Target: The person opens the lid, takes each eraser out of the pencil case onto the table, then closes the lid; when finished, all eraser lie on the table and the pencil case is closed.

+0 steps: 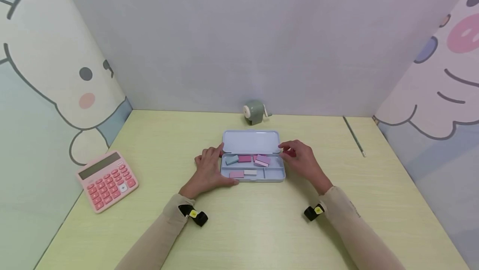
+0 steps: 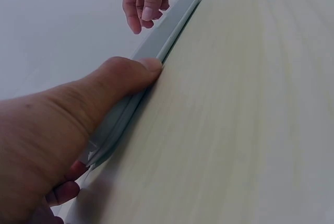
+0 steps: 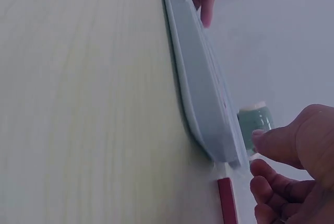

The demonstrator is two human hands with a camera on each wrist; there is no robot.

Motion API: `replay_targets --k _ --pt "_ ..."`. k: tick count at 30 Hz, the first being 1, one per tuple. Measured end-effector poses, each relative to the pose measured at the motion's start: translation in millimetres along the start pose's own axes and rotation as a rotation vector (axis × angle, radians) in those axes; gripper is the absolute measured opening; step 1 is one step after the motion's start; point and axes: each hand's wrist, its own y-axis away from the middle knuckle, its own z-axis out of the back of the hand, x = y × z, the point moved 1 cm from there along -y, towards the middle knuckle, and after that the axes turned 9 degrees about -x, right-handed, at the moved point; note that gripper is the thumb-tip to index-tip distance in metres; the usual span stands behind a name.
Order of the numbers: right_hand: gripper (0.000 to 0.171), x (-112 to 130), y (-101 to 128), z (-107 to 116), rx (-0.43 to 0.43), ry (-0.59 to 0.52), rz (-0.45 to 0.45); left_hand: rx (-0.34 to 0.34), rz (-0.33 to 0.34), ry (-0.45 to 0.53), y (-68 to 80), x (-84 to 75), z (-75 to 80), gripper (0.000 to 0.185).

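A pale blue pencil case (image 1: 264,174) lies on the table with its lid (image 1: 250,142) raised at the back. Small eraser-like blocks sit inside: a teal one (image 1: 232,159), a magenta one (image 1: 245,159) and a purple one (image 1: 262,159) in the rear compartment, a pink one (image 1: 236,174) and a white one (image 1: 250,172) in front. My left hand (image 1: 210,170) grips the case's left end, thumb (image 2: 148,65) pressed on the front edge. By the lid's right corner, my right hand (image 1: 301,159) has loosely bent fingers and holds nothing between thumb and forefinger.
Behind the case stands a green pencil sharpener (image 1: 255,112) with a crank. A pink calculator (image 1: 107,181) lies at the left, a dark green pencil (image 1: 354,136) at the right. Past the case's right end, a dark red bar (image 3: 227,200) shows in the right wrist view.
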Motion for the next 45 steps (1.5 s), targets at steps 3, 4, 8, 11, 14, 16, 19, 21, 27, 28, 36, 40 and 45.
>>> replay_targets --k 3,4,8,11,14,16,19,21,27,28,36,40,45 --pt "0.027 12.1 1.8 -3.9 0.034 -0.020 0.000 0.004 0.002 0.004 -0.3 -0.4 0.3 0.137" --pt "0.027 15.8 2.0 -5.6 0.049 -0.024 0.003 0.005 0.003 0.006 -0.4 -0.4 0.4 0.136" --pt "0.023 28.0 1.2 -12.7 0.088 -0.016 0.040 0.003 0.003 0.009 -0.8 -0.3 0.4 0.136" --pt "0.019 32.9 1.0 -17.2 0.110 0.003 0.070 0.002 0.002 0.006 -0.5 0.5 0.1 0.136" --pt "0.016 35.1 1.0 -20.4 0.124 0.028 0.088 0.003 0.002 0.006 -0.3 1.2 -0.4 0.137" --pt "0.016 35.7 1.2 -22.0 0.128 0.040 0.088 0.002 0.002 0.005 -0.1 1.7 -0.6 0.137" --pt "0.017 36.4 1.2 -23.2 0.126 0.044 0.079 -0.001 0.005 0.011 0.4 1.5 -0.4 0.137" --pt "0.016 36.4 0.9 -23.5 0.125 0.042 0.074 -0.001 0.006 0.014 0.5 1.5 -0.4 0.137" --pt "0.016 35.8 0.0 -23.6 0.123 0.018 0.046 0.002 0.008 0.021 0.6 1.3 -0.5 0.136" --pt "0.017 35.7 -0.1 -23.4 0.122 0.012 0.038 0.001 0.008 0.022 0.5 1.4 -0.5 0.136" --pt "0.019 35.9 0.4 -17.6 0.131 0.002 -0.029 0.008 0.013 0.028 0.2 0.2 -0.1 0.137" --pt "0.020 34.5 1.1 -12.7 0.108 -0.012 -0.046 0.008 0.015 0.030 0.3 0.6 -0.1 0.137" --pt "0.016 31.2 1.8 -9.3 0.064 -0.042 -0.053 0.006 0.014 0.034 0.4 1.3 -0.7 0.137"
